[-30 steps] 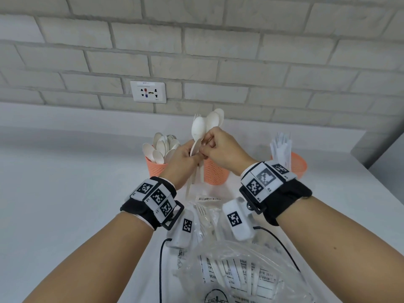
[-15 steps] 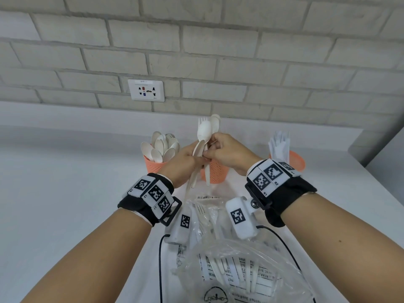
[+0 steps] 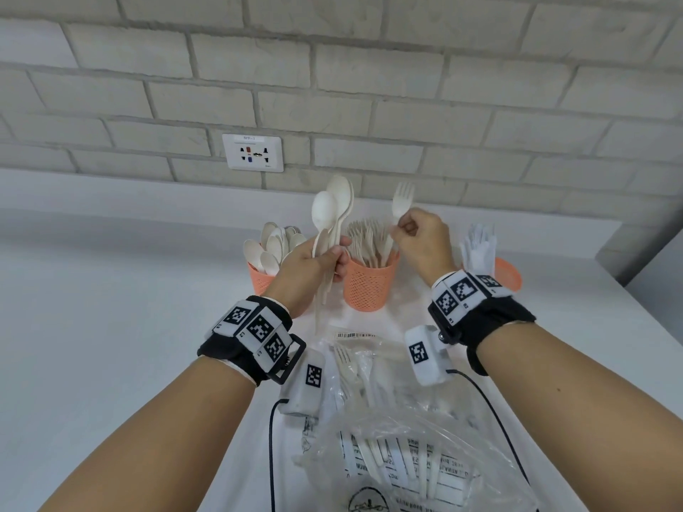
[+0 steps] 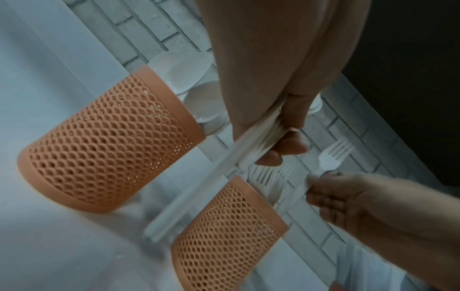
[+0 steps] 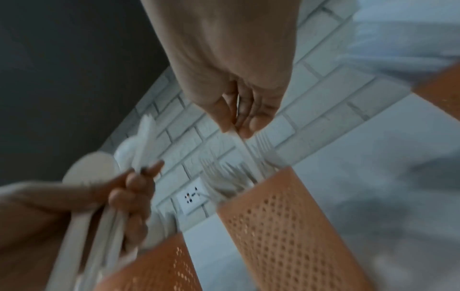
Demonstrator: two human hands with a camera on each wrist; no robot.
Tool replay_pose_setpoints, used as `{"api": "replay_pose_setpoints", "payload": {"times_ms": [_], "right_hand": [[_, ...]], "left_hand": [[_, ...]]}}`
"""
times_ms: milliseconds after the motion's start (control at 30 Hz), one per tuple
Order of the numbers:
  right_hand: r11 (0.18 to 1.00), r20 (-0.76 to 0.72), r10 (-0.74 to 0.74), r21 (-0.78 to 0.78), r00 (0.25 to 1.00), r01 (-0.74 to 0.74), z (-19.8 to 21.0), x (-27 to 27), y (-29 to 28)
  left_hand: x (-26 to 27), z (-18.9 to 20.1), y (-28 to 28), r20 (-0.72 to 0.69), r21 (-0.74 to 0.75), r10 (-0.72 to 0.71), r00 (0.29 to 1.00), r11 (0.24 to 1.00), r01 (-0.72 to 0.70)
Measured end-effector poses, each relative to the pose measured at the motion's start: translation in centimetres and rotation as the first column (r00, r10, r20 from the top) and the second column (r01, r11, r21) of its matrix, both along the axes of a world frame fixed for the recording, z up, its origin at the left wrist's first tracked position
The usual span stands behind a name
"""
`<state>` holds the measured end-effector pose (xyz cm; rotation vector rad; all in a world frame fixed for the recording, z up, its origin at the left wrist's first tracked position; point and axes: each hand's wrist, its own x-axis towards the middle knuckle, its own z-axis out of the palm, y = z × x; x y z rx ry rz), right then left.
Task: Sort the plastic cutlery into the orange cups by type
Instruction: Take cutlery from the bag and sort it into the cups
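Observation:
Three orange mesh cups stand in a row at the back of the white table. The left cup (image 3: 258,280) holds spoons, the middle cup (image 3: 369,286) holds forks, the right cup (image 3: 508,273) holds white knives. My left hand (image 3: 314,264) grips a small bunch of cream spoons (image 3: 330,212) upright, between the left and middle cups. My right hand (image 3: 421,240) pinches a single fork (image 3: 402,197) by its handle, tines up, just above the middle cup's right rim. The left wrist view shows that fork (image 4: 332,156) beside the forks in the cup.
A clear plastic bag (image 3: 414,460) with more cutlery lies on the table near me, and loose forks (image 3: 351,364) lie between my wrists. A black cable (image 3: 271,445) runs along the table. A wall socket (image 3: 253,152) sits on the brick wall behind the cups.
My hands were together on one bunch of cutlery. The right hand has drawn a fork out and moved right over the middle cup; the left hand keeps the spoons.

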<state>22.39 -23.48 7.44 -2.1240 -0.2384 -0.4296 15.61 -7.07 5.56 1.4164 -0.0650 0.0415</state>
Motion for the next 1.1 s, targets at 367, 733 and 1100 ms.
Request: {"api": "replay_pose_setpoints", "payload": {"times_ms": [367,733,1100], "right_hand": [[0.938,0.079,0.343,0.030,0.936,-0.346,3.1,-1.9,2.4],[0.930,-0.008,0.358,-0.085,0.934,-0.357,2.8,-3.4,4.1],[0.888,-0.295,0.427,-0.040,0.855,-0.458,3.3,-3.6,3.5]], "left_hand": [[-0.3,-0.1,0.1,0.037,0.108,-0.079,0.996,0.991,0.074],[-1.6,1.8,-1.3,0.080,0.324,0.006,0.997,0.945,-0.032],[-2.3,1.4,0.7,0.073,0.375,-0.119,0.990,0.923,0.083]]}}
